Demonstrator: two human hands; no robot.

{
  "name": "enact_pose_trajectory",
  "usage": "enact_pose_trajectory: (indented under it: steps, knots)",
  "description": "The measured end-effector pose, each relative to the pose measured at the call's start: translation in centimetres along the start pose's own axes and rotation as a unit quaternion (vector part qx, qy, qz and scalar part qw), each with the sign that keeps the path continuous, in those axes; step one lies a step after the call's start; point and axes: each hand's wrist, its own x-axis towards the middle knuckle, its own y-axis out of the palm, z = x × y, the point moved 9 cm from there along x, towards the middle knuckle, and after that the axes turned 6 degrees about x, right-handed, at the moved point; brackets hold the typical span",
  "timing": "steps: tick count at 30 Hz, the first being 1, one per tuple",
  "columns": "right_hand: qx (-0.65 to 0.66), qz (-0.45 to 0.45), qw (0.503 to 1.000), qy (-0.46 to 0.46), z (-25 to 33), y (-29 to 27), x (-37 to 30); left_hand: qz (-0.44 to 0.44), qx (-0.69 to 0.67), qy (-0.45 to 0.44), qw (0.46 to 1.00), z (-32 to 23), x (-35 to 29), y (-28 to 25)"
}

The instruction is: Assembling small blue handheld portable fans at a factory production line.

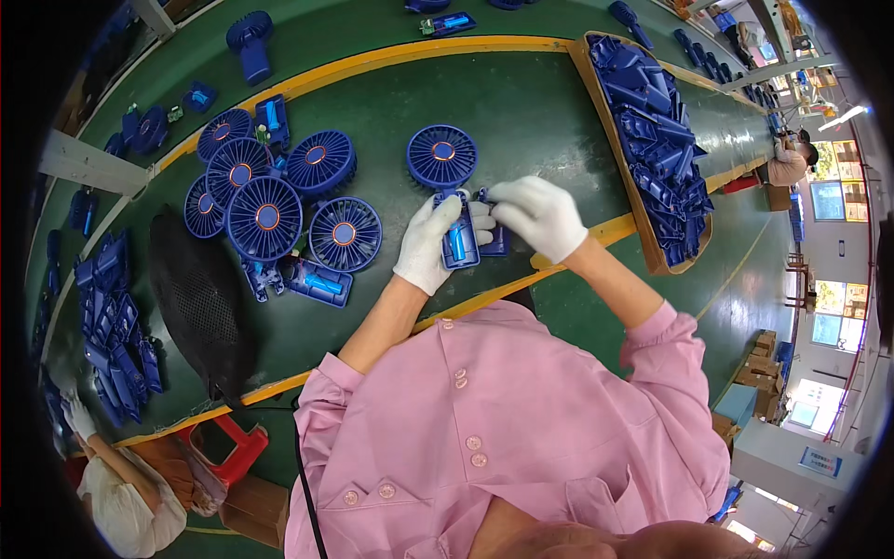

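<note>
My left hand (426, 244), in a white glove, is closed around the handle of a blue handheld fan (442, 156). Its round grille points away from me, and the open handle shows a light-blue battery (457, 244). Just right of that handle lies a blue plastic piece (497, 244), partly covered by my left fingertips. My right hand (542, 218), also gloved, is beside it with thumb and fingers drawn together near the piece's upper end. What those fingers hold, if anything, is hidden.
Several blue fans (265, 217) lie clustered at left, some with open handles. Beyond them are a black mesh bag (200, 298) and a heap of blue parts (116, 326). A carton (610, 130) of blue plastic parts stands at right. A co-worker's gloved hand (79, 416) shows at lower left.
</note>
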Motion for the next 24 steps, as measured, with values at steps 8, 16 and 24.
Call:
enact_pose_trajectory:
  steps: [8, 16, 24]
  knots:
    - [-0.025, 0.024, 0.957, 0.288, -3.2, 3.2, -2.9, -0.052, 0.059, 0.032, 0.996, 0.1, 0.0, -0.1]
    - [0.095, -0.130, 0.963, 0.217, -1.3, 0.9, -3.2, -0.120, 0.102, 0.028, 0.987, -0.1, -0.1, -0.1]
    - [0.372, 0.095, 0.886, 0.261, -0.5, 5.2, -3.3, -0.109, 0.070, 0.060, 0.990, 0.3, 1.1, -1.0]
